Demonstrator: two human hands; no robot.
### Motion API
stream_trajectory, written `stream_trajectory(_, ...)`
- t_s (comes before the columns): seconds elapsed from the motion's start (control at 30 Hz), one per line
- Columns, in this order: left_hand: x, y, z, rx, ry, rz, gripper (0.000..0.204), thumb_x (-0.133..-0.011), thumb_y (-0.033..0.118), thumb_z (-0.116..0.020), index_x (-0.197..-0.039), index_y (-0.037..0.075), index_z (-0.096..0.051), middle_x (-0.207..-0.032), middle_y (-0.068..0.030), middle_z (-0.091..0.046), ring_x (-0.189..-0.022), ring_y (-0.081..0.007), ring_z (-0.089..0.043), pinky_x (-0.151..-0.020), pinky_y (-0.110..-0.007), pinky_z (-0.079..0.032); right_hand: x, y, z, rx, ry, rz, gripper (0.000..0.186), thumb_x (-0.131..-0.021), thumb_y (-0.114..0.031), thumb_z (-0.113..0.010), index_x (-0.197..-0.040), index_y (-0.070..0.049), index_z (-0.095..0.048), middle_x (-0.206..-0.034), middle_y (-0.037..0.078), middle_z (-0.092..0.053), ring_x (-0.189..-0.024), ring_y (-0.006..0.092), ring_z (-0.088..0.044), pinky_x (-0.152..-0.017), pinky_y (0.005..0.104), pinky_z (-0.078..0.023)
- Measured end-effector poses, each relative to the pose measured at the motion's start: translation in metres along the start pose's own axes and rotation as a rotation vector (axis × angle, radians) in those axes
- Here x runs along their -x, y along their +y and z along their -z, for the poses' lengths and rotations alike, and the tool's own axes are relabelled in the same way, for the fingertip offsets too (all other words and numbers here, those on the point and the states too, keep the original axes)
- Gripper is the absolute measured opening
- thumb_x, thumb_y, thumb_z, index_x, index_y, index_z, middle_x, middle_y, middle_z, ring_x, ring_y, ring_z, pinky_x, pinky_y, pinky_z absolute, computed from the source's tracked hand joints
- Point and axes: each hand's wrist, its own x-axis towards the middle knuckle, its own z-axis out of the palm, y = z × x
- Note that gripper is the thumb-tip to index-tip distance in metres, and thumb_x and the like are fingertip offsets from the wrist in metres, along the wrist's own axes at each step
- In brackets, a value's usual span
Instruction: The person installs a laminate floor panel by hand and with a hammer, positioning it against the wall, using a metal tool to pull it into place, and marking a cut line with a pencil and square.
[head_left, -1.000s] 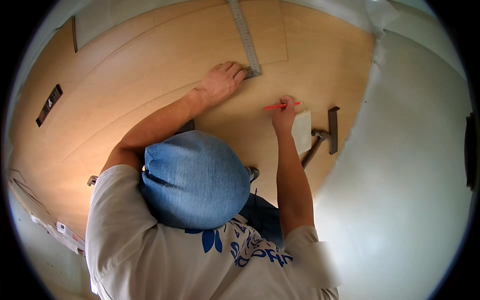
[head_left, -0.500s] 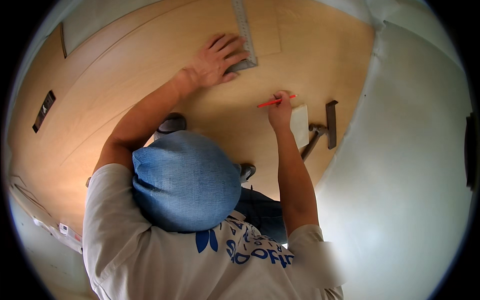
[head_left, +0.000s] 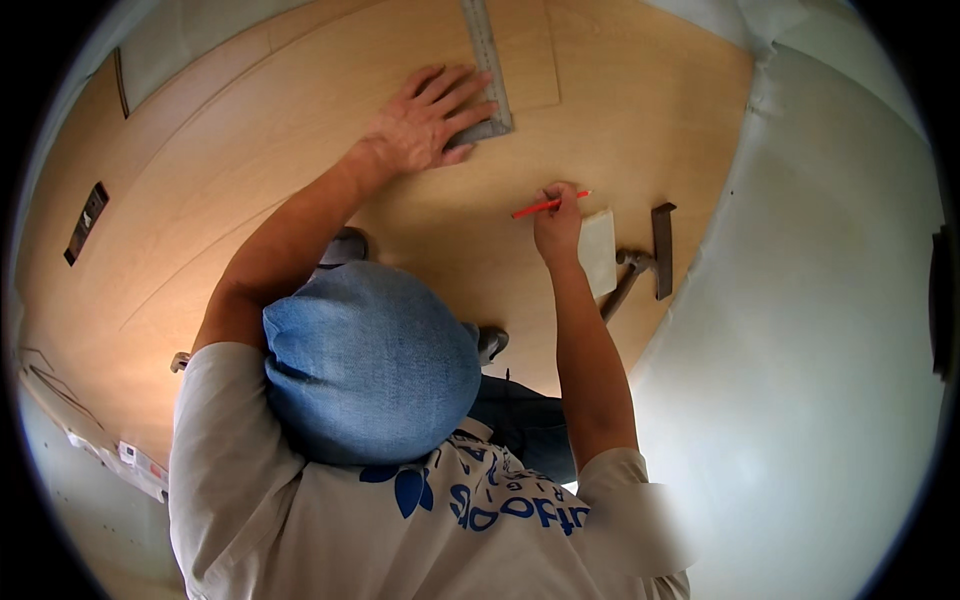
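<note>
A large light-brown wood sheet [head_left: 420, 215] spreads out under both arms, with lines drawn on it. Fingers spread, my left hand [head_left: 425, 122] presses flat on the sheet and on the short arm of a metal carpenter's square [head_left: 487, 65]. The square's long arm runs away toward the top edge of the picture. My right hand [head_left: 559, 222] is closed round a red pencil [head_left: 538, 208], held crosswise just above the sheet, nearer to me and right of the square.
Beside my right wrist lie a white pad [head_left: 598, 252], a hammer [head_left: 626, 285] and a dark metal bar [head_left: 663, 250]. A dark slotted tool [head_left: 87, 222] rests at the far left. A pale wall [head_left: 800, 300] bounds the right side. My bent knee [head_left: 370, 360] is in the middle.
Very little differs. My right hand and the pencil have shifted slightly to the left; my left hand stays on the square.
</note>
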Motion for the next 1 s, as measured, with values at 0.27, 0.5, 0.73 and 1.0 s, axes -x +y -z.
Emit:
stream_trajectory(0.27,0.006,-0.003,0.008,0.044,-0.019,0.016,0.064,-0.089,0.047,-0.068,-0.147,0.025,-0.055,-0.164,-0.0077,-0.041,-0.150,-0.0295,-0.037,-0.123,-0.051,-0.028,-0.063,-0.144,0.002,-0.042,0.027,0.425,0.025,-0.104,-0.023,-0.059,-0.115,-0.002,-0.067,-0.098,0.019,-0.071,-0.089,0.0375,-0.069,-0.080,0.0435,-0.054)
stream_trajectory(0.5,0.006,-0.004,0.006,0.015,0.002,0.005,0.065,-0.087,0.047,-0.067,-0.147,0.026,-0.055,-0.162,-0.0073,-0.042,-0.150,-0.0284,-0.038,-0.123,-0.051,-0.029,-0.142,-0.237,-0.044,-0.337,0.140,0.533,0.019,-0.100,-0.019,-0.065,-0.106,-0.003,-0.073,-0.083,0.009,-0.070,-0.073,0.0187,-0.065,-0.071,0.0330,-0.053)
stream_trajectory(0.73,0.008,-0.005,0.008,0.039,0.012,0.006,0.064,-0.086,0.046,-0.068,-0.146,0.026,-0.055,-0.161,-0.0068,-0.042,-0.150,-0.0280,-0.037,-0.124,-0.052,-0.028,-0.155,-0.234,-0.058,-0.369,0.111,0.575,0.020,-0.099,-0.014,-0.065,-0.111,-0.004,-0.075,-0.083,0.008,-0.072,-0.071,0.0143,-0.064,-0.070,0.0285,-0.053)
stream_trajectory(1.0,0.007,-0.001,0.000,0.037,0.001,0.008,0.063,-0.085,0.046,-0.070,-0.143,0.025,-0.058,-0.164,-0.0064,-0.040,-0.149,-0.0261,-0.037,-0.123,-0.050,-0.028,-0.108,-0.222,-0.021,-0.218,0.043,0.470,0.024,-0.098,-0.016,-0.066,-0.118,-0.006,-0.077,-0.086,0.011,-0.074,-0.075,0.0154,-0.069,-0.070,0.0282,-0.054)
